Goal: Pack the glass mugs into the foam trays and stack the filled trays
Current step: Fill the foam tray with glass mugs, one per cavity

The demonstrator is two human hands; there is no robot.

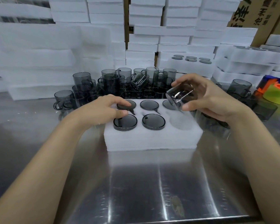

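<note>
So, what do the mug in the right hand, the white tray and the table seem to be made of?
Mug: smoky grey glass, glossy; it is see-through with bright glints. Tray: white foam, matte, soft-looking with rough edges. Table: probably stainless steel, brushed; it reflects the tray in streaks.

Steel table (152, 183) bears a yellow-green roll (275, 96); cardboard boxes (255, 12) stand behind.

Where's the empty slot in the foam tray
In the head view, the empty slot is the near right corner of the foam tray, beside the near middle mug and under the tilted mug in the right hand.
</note>
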